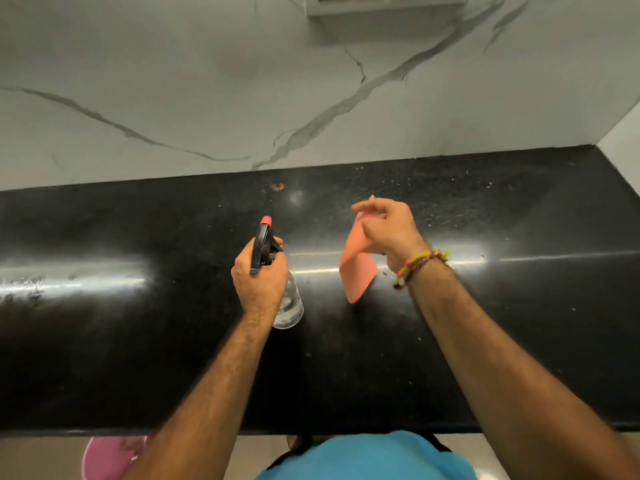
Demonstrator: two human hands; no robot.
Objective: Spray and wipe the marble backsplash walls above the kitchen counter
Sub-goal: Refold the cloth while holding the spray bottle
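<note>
1. The fingers (277,242) of the left hand (259,280) are curled around the neck of the spray bottle (273,271), with one finger at the trigger. The fingers (369,206) of the right hand (391,232) pinch the top of a pink cloth (356,268), which hangs down freely below them.
2. The spray bottle is held above the black tabletop (138,341), not resting on it. Its red nozzle (266,220) points forward to the marble wall (207,81). The clear body of the bottle shows below the left hand.
3. The marble wall is white with grey veins and stands behind the tabletop, well apart from both hands. A second wall (623,133) meets it in the corner at the right.
4. Small pale specks lie on the tabletop near the wall, and one small orange crumb (278,186) lies close to the wall's foot.
5. The step in hand seems to be the preparation for spraying: the bottle is aimed and the cloth is ready, but no wet patch can be clearly seen on the marble.
6. The next move probably calls for lifting the bottle nearer to the wall and pressing the trigger, then spreading the cloth flat in the right hand for wiping.
</note>
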